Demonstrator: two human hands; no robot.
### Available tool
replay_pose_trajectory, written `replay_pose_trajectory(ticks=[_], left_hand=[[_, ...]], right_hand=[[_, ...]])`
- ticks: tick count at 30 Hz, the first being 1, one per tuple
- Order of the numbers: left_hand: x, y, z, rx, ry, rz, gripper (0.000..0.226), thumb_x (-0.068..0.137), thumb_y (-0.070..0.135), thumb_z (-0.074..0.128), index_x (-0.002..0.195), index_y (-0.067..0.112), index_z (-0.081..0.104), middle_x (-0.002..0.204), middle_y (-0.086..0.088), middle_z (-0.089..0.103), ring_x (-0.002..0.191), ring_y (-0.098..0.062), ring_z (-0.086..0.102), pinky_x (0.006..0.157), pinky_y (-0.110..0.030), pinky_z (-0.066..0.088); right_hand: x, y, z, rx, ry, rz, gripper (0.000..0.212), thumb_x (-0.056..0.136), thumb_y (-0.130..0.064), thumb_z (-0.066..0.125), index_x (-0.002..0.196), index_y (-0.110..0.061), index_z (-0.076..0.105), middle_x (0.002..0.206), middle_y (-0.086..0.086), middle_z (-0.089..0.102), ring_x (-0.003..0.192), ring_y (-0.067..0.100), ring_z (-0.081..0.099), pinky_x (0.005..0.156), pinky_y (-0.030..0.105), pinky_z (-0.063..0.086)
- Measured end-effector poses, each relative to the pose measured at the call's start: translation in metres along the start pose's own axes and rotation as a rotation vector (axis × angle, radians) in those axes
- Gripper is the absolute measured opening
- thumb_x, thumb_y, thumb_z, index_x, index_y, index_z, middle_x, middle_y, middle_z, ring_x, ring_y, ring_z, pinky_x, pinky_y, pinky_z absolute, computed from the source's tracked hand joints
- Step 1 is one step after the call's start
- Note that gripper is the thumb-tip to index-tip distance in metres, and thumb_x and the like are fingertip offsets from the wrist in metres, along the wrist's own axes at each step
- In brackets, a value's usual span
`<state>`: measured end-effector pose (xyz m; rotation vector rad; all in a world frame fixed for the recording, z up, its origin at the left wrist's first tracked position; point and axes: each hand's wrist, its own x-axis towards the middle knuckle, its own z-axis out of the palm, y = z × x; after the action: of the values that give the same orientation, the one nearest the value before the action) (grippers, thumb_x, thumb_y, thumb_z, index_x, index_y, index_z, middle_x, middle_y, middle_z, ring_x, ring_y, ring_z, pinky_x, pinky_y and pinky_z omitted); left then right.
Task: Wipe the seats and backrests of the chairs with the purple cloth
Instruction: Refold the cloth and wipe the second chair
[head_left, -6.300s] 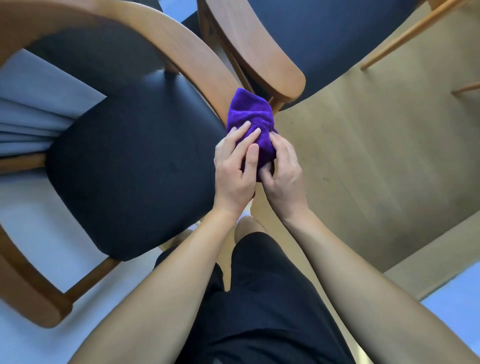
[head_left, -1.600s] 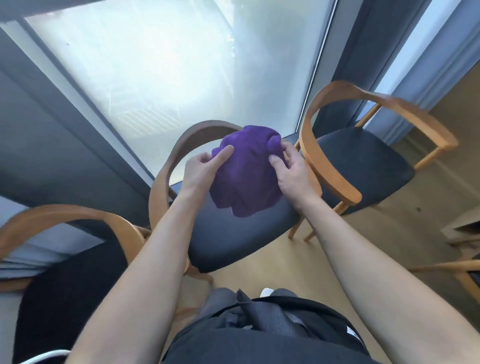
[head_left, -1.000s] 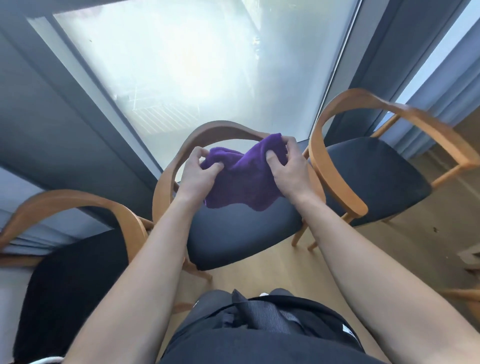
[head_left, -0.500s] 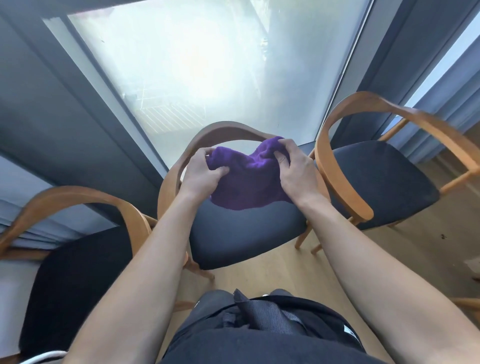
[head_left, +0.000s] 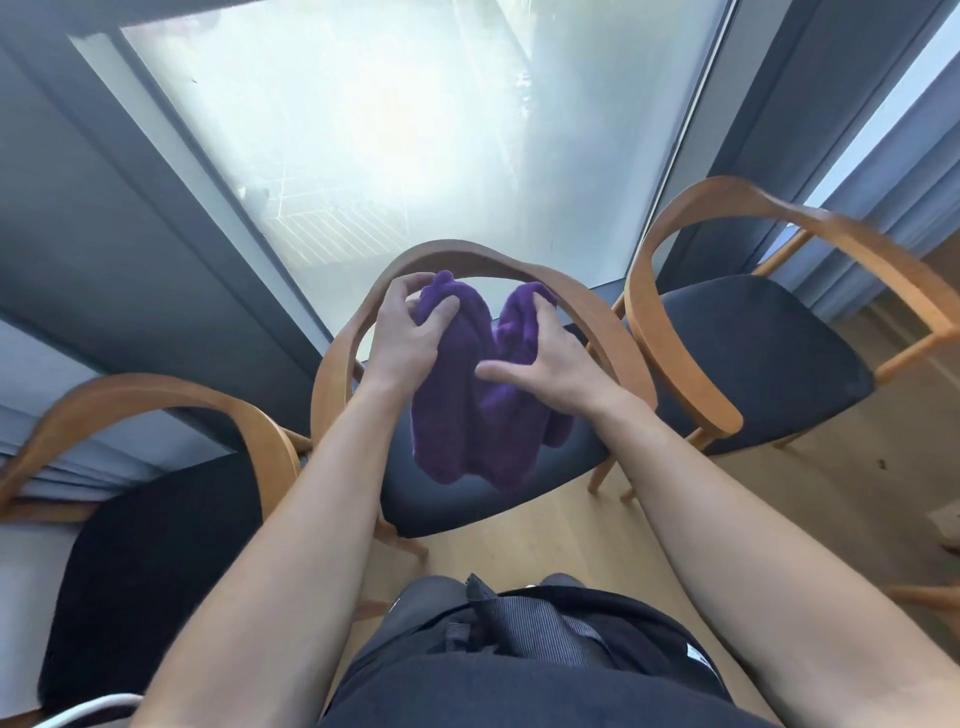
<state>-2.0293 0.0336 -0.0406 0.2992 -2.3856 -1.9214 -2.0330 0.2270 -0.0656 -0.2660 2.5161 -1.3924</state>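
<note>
The purple cloth hangs bunched between both my hands above the middle chair, whose dark seat faces me and whose curved wooden backrest arcs behind the cloth. My left hand grips the cloth's upper left corner. My right hand holds the upper right part, fingers curled into the fabric and thumb stretched across it. The cloth's lower end droops toward the seat.
A second chair with a dark seat stands to the right, a third chair to the left. Behind them is a tall bright window with dark frames. Wooden floor lies on the right.
Since half a second ago my hands have drawn the cloth's top corners closer and it now hangs longer, folded down the middle. The view has hardly shifted.
</note>
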Motion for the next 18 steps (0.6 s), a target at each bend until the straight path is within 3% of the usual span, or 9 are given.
replay_pose_trajectory(ticks=[1,3,7,9,11,13,15,16,18], left_hand=[[0.001,0.0,0.001,-0.064,-0.043,-0.037,0.037,0.087,0.036,0.068,0.121,0.031,0.056,0.104,0.005,0.072,0.091,-0.007,0.071,0.08,-0.033,0.057],[0.003,-0.001,0.002,-0.179,-0.132,-0.07,0.038,0.084,0.028,0.063,0.121,0.027,0.057,0.1,0.002,0.075,0.087,-0.017,0.071,0.08,-0.037,0.055],[0.003,-0.007,-0.001,-0.168,-0.218,0.0,0.047,0.08,0.005,0.056,0.125,0.018,0.051,0.101,0.002,0.073,0.079,-0.014,0.068,0.064,-0.024,0.051],[0.001,-0.01,-0.003,-0.087,-0.135,-0.011,0.049,0.078,0.019,0.072,0.121,0.021,0.048,0.107,0.005,0.069,0.087,-0.01,0.071,0.066,-0.02,0.053],[0.001,-0.011,-0.004,0.025,-0.045,-0.092,0.059,0.074,0.042,0.082,0.114,0.012,0.051,0.101,0.002,0.068,0.081,-0.009,0.072,0.068,-0.021,0.053],[0.001,-0.01,-0.004,0.142,-0.125,-0.174,0.071,0.077,0.067,0.07,0.098,0.0,0.061,0.083,-0.003,0.069,0.069,-0.009,0.069,0.067,-0.025,0.053],[-0.003,-0.008,-0.001,0.218,-0.284,-0.208,0.085,0.074,0.086,0.05,0.087,0.004,0.069,0.078,-0.004,0.072,0.068,-0.009,0.066,0.072,-0.03,0.055],[-0.005,-0.009,0.001,0.235,-0.318,-0.175,0.083,0.073,0.088,0.047,0.087,0.01,0.071,0.078,-0.002,0.072,0.07,-0.008,0.065,0.075,-0.031,0.056],[-0.007,-0.011,0.004,0.159,-0.285,-0.017,0.051,0.079,0.072,0.062,0.088,0.023,0.071,0.081,0.007,0.073,0.075,-0.005,0.066,0.07,-0.024,0.055]], right_hand=[[0.0,0.0,0.003,0.003,-0.024,-0.018,0.103,0.069,-0.063,0.079,0.149,-0.028,0.025,0.133,-0.014,0.05,0.113,-0.005,0.045,0.099,0.022,0.039],[0.001,0.001,0.01,0.046,0.063,-0.037,0.078,0.076,-0.051,0.079,0.139,-0.028,0.04,0.121,-0.015,0.059,0.105,-0.002,0.057,0.099,0.032,0.049],[0.007,0.001,0.011,0.265,0.198,-0.004,0.037,0.086,-0.032,0.071,0.12,-0.031,0.057,0.112,-0.008,0.067,0.102,0.009,0.065,0.094,0.037,0.054],[0.008,0.0,0.009,0.39,0.222,0.015,0.031,0.084,-0.033,0.07,0.112,-0.037,0.059,0.107,-0.01,0.069,0.097,0.005,0.067,0.084,0.027,0.057],[0.01,-0.003,0.008,0.515,0.247,0.032,0.028,0.082,-0.033,0.07,0.108,-0.038,0.06,0.103,-0.01,0.071,0.093,0.004,0.069,0.077,0.022,0.056],[0.014,-0.004,0.009,0.645,0.266,0.061,0.029,0.085,-0.029,0.07,0.112,-0.034,0.06,0.11,-0.003,0.071,0.1,0.013,0.069,0.084,0.032,0.058],[0.016,-0.005,0.01,0.73,0.275,0.074,0.031,0.085,-0.028,0.071,0.115,-0.028,0.06,0.113,0.003,0.071,0.103,0.021,0.069,0.09,0.039,0.057],[0.017,-0.005,0.009,0.739,0.272,0.078,0.034,0.085,-0.029,0.072,0.116,-0.025,0.06,0.112,0.004,0.071,0.103,0.022,0.07,0.091,0.041,0.057],[0.017,-0.005,0.008,0.697,0.259,0.088,0.041,0.085,-0.032,0.075,0.121,-0.021,0.058,0.11,0.004,0.072,0.1,0.019,0.071,0.093,0.043,0.057]])
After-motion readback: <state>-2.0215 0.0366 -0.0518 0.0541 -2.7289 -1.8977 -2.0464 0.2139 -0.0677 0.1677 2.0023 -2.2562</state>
